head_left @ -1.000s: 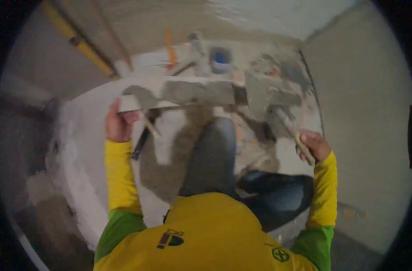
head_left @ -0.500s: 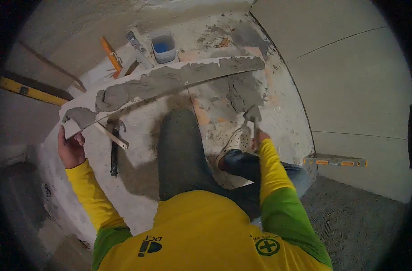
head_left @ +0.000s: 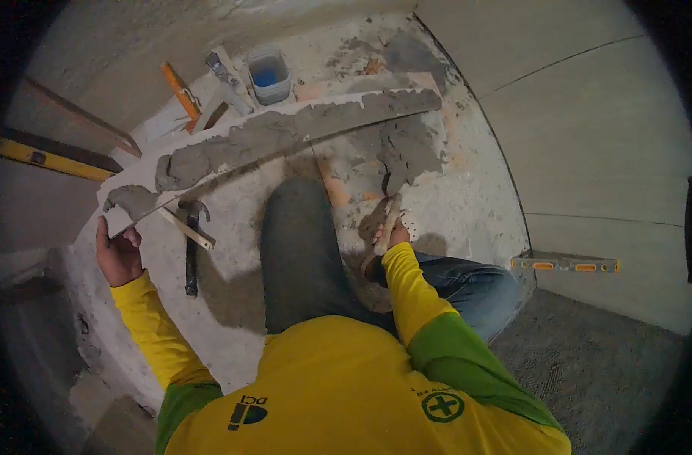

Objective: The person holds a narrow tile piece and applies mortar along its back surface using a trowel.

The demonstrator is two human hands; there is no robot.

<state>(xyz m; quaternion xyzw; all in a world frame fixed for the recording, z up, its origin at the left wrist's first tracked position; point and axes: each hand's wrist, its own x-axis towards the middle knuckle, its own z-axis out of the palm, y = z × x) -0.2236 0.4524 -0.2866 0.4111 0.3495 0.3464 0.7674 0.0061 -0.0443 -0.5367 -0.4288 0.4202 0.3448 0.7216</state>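
My left hand [head_left: 120, 256] grips the near left end of a long, narrow pale tile strip [head_left: 118, 221], thumb and fingers at its corner. Grey mortar [head_left: 243, 146] coats most of the strip's upper face in a rough layer, with a bare patch at the held end. My right hand [head_left: 396, 234] is closed round a trowel [head_left: 392, 211], its blade seen nearly edge-on above my shoe. Beyond the trowel, a cracked heap of mortar [head_left: 408, 152] lies spread on a board on the floor.
Near the strip's left end lie a claw hammer [head_left: 192, 254] and a wooden stick [head_left: 185, 229]. A bucket with blue inside [head_left: 269, 78] and an orange-handled tool [head_left: 180, 97] stand behind the strip. A yellow level [head_left: 54, 158] is at left, a grey level [head_left: 564, 264] at right.
My right hand has moved left and toward me with the trowel, away from the mortar heap, and the blade has turned. My left hand still holds the strip's end.
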